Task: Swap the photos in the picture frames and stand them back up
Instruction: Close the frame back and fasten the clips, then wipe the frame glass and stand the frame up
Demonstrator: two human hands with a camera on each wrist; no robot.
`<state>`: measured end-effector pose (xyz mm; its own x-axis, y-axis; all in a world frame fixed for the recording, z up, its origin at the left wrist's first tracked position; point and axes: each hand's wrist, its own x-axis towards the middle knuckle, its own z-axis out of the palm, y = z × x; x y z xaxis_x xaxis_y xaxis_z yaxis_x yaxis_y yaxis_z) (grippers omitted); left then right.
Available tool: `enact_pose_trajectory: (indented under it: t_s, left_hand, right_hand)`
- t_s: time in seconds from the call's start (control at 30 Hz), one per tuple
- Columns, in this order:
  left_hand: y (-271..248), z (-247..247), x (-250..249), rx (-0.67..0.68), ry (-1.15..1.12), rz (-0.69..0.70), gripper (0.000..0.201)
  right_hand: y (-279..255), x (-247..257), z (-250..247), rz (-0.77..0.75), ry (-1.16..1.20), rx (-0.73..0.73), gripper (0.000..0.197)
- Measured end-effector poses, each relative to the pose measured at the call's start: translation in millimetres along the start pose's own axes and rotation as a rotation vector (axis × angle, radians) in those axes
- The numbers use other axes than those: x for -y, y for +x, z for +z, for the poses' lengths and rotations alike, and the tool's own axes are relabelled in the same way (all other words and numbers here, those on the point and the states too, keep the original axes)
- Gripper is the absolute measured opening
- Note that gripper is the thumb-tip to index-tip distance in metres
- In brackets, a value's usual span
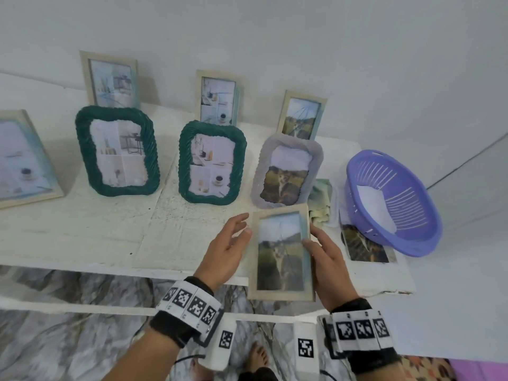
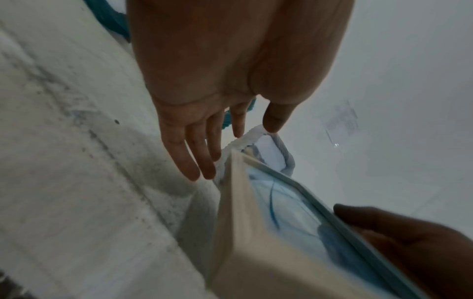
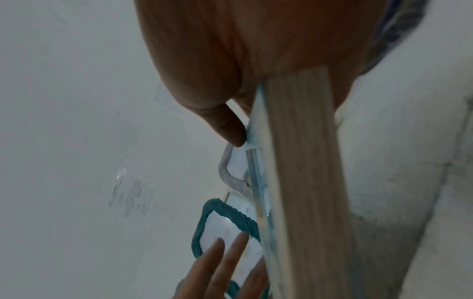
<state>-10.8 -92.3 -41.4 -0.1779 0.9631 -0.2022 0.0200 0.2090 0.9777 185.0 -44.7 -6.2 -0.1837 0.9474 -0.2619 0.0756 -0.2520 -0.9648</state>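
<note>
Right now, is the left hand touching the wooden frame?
Apart. The left wrist view shows the left hand open, with a gap between its fingers and the wooden frame.

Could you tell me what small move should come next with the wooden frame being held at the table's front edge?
Probably bring the left hand onto the wooden frame. Only the right hand grips it, thumb on the glass, while the left hand's fingers are straight and just short of its left edge. The frame overhangs the table, so a second hold would steady it.
</note>
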Motion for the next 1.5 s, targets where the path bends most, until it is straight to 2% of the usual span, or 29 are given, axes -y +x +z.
enact_pose_trajectory:
  t_s: [0.07,0.13,0.23,0.33,0.43,0.53,0.6,0.7,0.8,0.9,1.07,1.33,1.4,1.5]
  left_hand:
    - [-1.1,0.5,-2.6,-0.001,-0.113,-0.042,0.054]
    - [-3.6,0.0,-6.7,-0.022,-0.170,-0.021,0.055]
    - [-3.5,-2.0,-11.8,-0.063,-0.261,0.050,0.040]
    - [-0.6,-3.9,-16.9,-0.099,-0.267,0.123,0.041]
    - [1.8,-8.2,-18.8,-0.140,-0.203,0.177,0.040]
    - [2.4,-13.3,-16.6,-0.180,-0.191,0.164,0.040]
    - [1.4,-15.2,-16.0,-0.197,-0.185,0.154,0.040]
    - [1.9,-17.5,-12.1,-0.217,-0.184,0.147,0.041]
    - [1.3,-20.5,-7.8,-0.225,-0.204,0.157,0.040]
    - [-0.5,-23.1,-6.5,-0.240,-0.219,0.168,0.041]
    - [-2.3,-25.8,-5.4,-0.243,-0.209,0.164,0.045]
    - [-3.8,-24.4,-5.0,-0.246,-0.177,0.180,0.045]
    - [-6.1,-23.1,-7.6,-0.250,-0.161,0.185,0.044]
    - [-10.8,-20.4,-11.2,-0.237,-0.123,0.219,0.044]
  right_hand:
    - [-2.3,-2.2,2.4,0.075,0.228,0.019,0.031]
    - [-2.3,-4.6,6.1,0.113,0.353,0.041,0.032]
    - [1.3,-4.4,10.5,0.117,0.376,0.079,0.034]
    - [9.2,3.0,7.7,0.128,0.308,0.147,0.031]
    - [26.7,14.9,-4.1,0.012,-0.048,0.071,0.026]
    - [67.2,21.3,-23.4,-0.234,-0.639,-0.210,0.027]
    - [94.2,27.3,-30.4,-0.304,-0.923,-0.331,0.030]
    - [128.1,29.5,-32.6,-0.249,-1.204,-0.324,0.031]
    - [151.2,19.8,-33.5,-0.141,-1.330,-0.241,0.033]
    - [162.5,10.6,-35.0,-0.089,-1.337,-0.228,0.034]
    - [153.0,16.4,-34.3,-0.136,-1.218,-0.259,0.043]
    - [62.9,9.8,-17.8,-0.208,-0.976,-0.364,0.044]
    - [33.8,13.9,-6.6,-0.277,-0.918,-0.375,0.042]
    - [-3.3,25.4,19.7,-0.461,-0.835,-0.297,0.039]
